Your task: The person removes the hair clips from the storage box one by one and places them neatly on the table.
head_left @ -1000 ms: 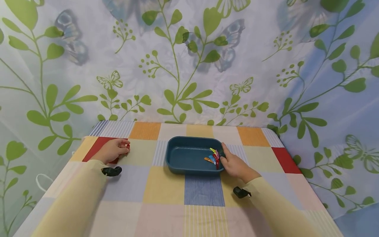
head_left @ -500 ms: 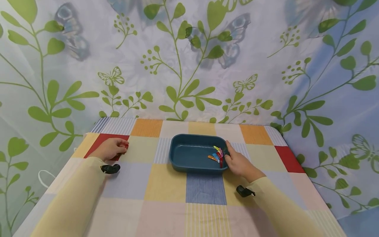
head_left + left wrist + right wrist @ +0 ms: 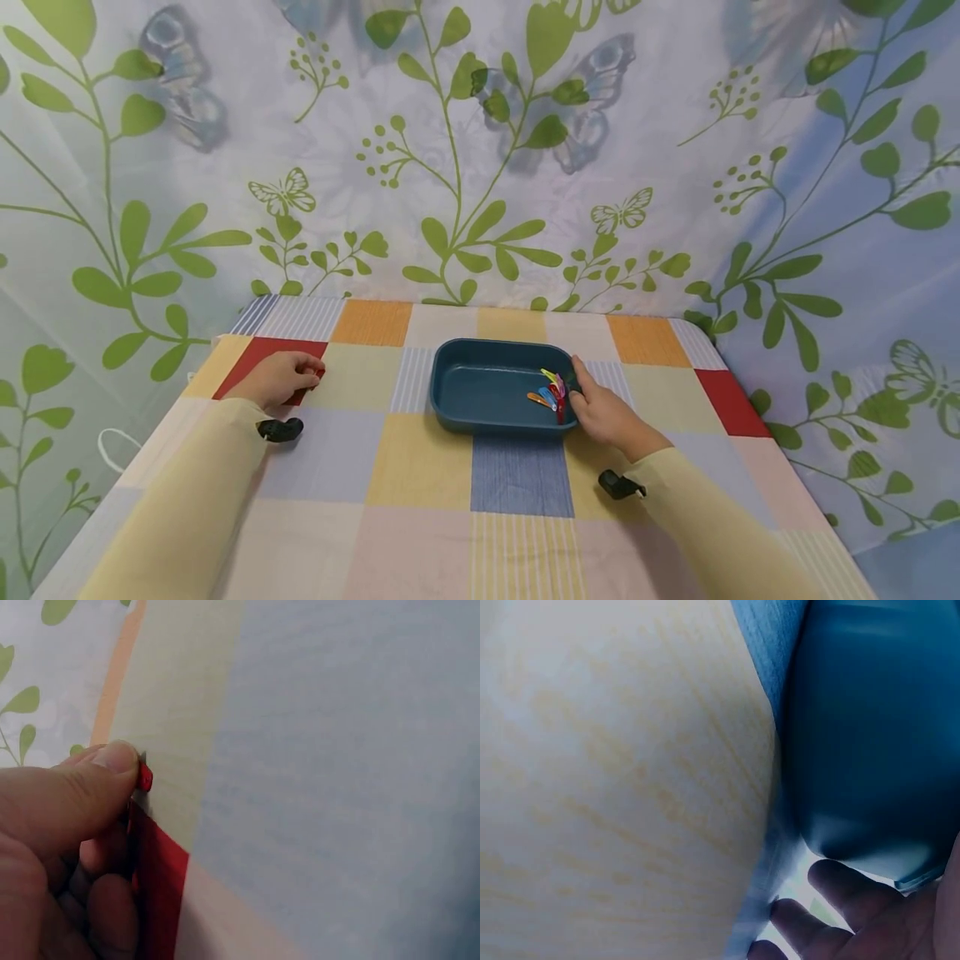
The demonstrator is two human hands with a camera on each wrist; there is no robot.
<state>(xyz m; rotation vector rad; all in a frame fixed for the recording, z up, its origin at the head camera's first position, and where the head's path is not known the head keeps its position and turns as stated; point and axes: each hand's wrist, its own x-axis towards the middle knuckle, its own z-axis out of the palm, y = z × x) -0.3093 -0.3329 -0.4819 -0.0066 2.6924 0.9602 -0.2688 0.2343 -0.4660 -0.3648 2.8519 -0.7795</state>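
Observation:
My left hand (image 3: pixel 273 377) is over the red cloth patch at the table's left. Its thumb and fingers pinch a small red hair clip (image 3: pixel 145 778), mostly hidden by the fingertips. A dark teal rectangular tray (image 3: pixel 480 427) stands in the middle of the table. My right hand (image 3: pixel 606 417) grips the tray's right end, thumb at the rim and other fingers along the outside. Several coloured hair clips (image 3: pixel 550 395), among them yellow, orange, blue, pink and red ones, lie in a small heap inside the tray's right end.
A patchwork cloth (image 3: pixel 420 467) covers the table. Leaf-patterned curtains (image 3: pixel 480 167) hang behind it and at both sides. A white cord (image 3: pixel 108 454) loops by the left edge. Dark wrist devices (image 3: pixel 281 430) sit under both wrists.
The view has tilted and shifted slightly. The tray and right hand have edged a little to the right. My left hand still pinches the red hair clip, now less visible between its fingers.

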